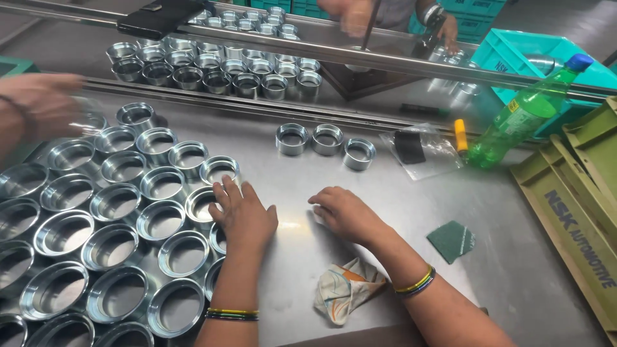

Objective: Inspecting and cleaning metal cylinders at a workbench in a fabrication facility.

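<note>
Steel table point(385, 193): left hand point(244, 215) on metal rings point(164, 222); right hand point(347, 212) beside.

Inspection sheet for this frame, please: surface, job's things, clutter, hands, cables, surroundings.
Surface: brushed steel table, glare near the middle.
Job's things: shiny machined metal rings packed in rows at left; three separate rings farther back.
Clutter: crumpled patterned cloth, green abrasive pad, green plastic bottle, clear bag with a black piece.
Hands: left hand rests on the rings' edge; right hand flat on the table, holding nothing visible.
Cables: nothing seen.
Surroundings: another person's blurred hand at left; teal crate, olive tray.
</note>
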